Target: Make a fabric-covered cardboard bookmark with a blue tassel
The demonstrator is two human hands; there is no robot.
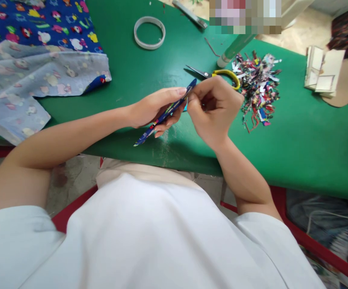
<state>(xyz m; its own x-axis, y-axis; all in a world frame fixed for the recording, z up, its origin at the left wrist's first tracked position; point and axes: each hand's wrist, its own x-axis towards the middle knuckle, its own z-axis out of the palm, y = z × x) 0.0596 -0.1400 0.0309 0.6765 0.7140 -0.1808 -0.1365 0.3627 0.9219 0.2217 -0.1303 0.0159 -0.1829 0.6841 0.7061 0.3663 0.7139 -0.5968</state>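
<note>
A narrow folded piece of blue printed fabric slants between my hands above the green table. My left hand grips it from the left, thumb on top and fingers beneath. At the upper end of the fabric, my right hand is closed in a pinch; its fingertips meet the fabric edge, and whatever they pinch is too small to make out. Just beyond my right hand lie scissors with yellow handles, blades open, partly hidden by the hand.
Blue printed cloth spreads over the table's left side. A roll of clear tape lies at the back, near a metal bar. Right of the scissors are a heap of fabric scraps and card pieces. A green pole stands behind.
</note>
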